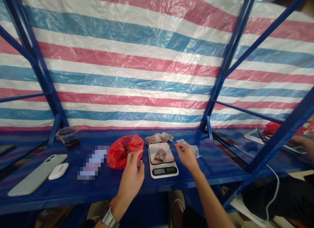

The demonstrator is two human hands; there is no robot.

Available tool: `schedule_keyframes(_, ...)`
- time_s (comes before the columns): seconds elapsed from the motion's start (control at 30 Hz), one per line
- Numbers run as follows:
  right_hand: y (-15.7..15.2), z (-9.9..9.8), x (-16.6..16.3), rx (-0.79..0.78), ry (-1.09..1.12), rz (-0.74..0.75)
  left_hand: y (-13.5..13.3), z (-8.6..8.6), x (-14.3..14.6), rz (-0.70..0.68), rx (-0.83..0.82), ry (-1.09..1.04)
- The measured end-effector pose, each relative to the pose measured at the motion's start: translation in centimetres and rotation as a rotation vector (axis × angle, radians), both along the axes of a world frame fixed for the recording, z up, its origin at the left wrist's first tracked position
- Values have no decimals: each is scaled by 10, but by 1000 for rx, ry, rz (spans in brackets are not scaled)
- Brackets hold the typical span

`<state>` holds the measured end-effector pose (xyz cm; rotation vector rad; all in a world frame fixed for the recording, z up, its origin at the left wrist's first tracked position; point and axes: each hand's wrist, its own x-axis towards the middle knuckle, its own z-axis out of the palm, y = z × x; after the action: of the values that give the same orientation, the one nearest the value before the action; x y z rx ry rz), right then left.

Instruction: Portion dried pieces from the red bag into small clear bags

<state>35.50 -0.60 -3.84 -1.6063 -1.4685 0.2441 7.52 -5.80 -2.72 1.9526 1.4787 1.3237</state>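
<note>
A white kitchen scale [164,171] stands on the blue shelf between my hands. On its pan lies a small clear bag of brownish bits [160,154]. My left hand [132,171] is open, its thumb apart and its fingertips at the near right edge of a red plastic bag [115,154]. Dark brown pieces [125,152] show inside that bag's mouth. To the right of the scale, my right hand [188,156] has loosely curled fingers, slightly apart, with nothing visible in them. Flat clear plastic bags [195,151] lie just behind it. Several filled small bags [159,138] rest behind the scale.
At the left lie a phone [36,175], a white earbud case [59,171] and a clear container [68,138] with dark contents. Blue metal posts [220,74] frame the shelf before a striped sheet [132,58]. Another person's hand [303,142] is at far right, near a white cable [274,175].
</note>
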Motion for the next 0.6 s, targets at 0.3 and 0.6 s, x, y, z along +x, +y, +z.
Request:
schedule_keyframes(0.3,-6,8,-10,-27,-17,15,2,-8,2,-5,-13,43)
schedule_keyframes(0.6,-2,6,-28,-107,-58,-15,1,-8,8,-17,-9,58)
